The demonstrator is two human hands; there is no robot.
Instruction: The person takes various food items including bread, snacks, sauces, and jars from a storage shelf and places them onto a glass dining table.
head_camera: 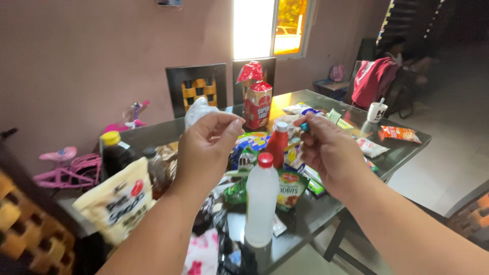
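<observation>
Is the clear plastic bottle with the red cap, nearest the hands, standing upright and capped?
Upright and capped: the clear plastic bottle stands vertical on the dark glass table, its red cap seated on top.

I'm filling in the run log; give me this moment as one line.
left hand: raised, fingers pinched | right hand: raised, pinching blue item | below: clear bottle, red cap | table: groceries

A small blue-tipped object (304, 126) is pinched in the right hand's fingertips, mostly hidden, raised above the desk. Below and between the two hands stands a clear plastic bottle (261, 203) with a red cap, upright near the desk's front edge, just beside snack packets.
</observation>
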